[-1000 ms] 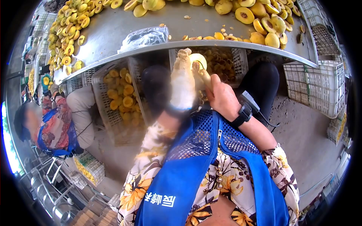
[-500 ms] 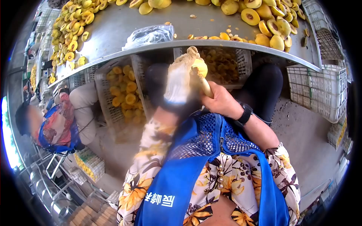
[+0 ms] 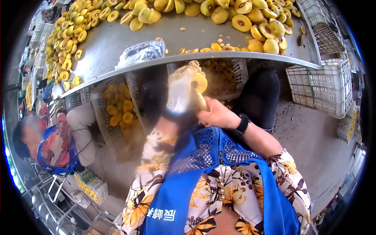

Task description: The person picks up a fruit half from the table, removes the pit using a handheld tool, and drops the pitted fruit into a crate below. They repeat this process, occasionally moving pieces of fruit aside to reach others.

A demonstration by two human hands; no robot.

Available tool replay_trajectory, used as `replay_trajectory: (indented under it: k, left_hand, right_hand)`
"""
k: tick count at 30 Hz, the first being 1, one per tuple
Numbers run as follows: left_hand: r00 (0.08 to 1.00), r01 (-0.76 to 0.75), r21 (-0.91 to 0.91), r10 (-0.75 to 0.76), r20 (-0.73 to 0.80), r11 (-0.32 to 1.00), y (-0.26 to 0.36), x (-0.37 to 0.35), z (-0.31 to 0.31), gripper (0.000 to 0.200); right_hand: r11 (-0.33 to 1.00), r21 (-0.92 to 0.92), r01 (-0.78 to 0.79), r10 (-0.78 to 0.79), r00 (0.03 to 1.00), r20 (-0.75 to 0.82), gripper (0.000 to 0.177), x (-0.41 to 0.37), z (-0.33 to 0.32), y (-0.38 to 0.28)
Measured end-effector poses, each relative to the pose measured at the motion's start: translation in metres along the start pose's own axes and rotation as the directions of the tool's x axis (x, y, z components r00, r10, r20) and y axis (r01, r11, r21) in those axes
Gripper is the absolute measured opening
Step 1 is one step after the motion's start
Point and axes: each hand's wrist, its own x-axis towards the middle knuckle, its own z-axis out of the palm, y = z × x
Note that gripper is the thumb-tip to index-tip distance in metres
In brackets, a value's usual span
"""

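Note:
My left hand (image 3: 182, 88) wears a whitish glove with a stained, tan fingertip area and is wrapped round a cut yellow peach (image 3: 200, 83). My right hand (image 3: 219, 114) is bare, with a black watch at the wrist, and its fingers close round the pale handle (image 3: 202, 102) of a tool. The tool's working end touches or nearly touches the peach; blur and the glove hide it. Both hands are close together above my lap, just below the table edge.
The metal table (image 3: 102, 43) carries many peach halves (image 3: 241, 22) and a clear plastic bag (image 3: 141, 54). Crates of fruit (image 3: 117, 105) stand beneath it. White crates (image 3: 321, 84) are stacked at the right. Another person (image 3: 58, 145) sits at the left.
The view has shifted, so the table and crates appear further left and slightly lower. Both hands remain together, and more of the peach's cut face shows.

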Motion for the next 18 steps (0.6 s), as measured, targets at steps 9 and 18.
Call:
replay_trajectory:
  k: [9, 18]
  left_hand:
    - [0.982, 0.181, -0.353, -0.186, 0.019, 0.918, 0.018, 0.003, -0.005, 0.030]
    - [0.720, 0.243, 0.970, 0.668, -0.187, 0.009, 0.086, -0.029, -0.172, 0.039]
  right_hand:
    - [0.804, 0.579, -0.140, -0.150, 0.893, 0.425, 0.016, 0.005, -0.014, -0.004]
    - [0.480, -0.866, 0.141, -0.409, 0.909, -0.079, 0.023, 0.006, -0.041, 0.015]
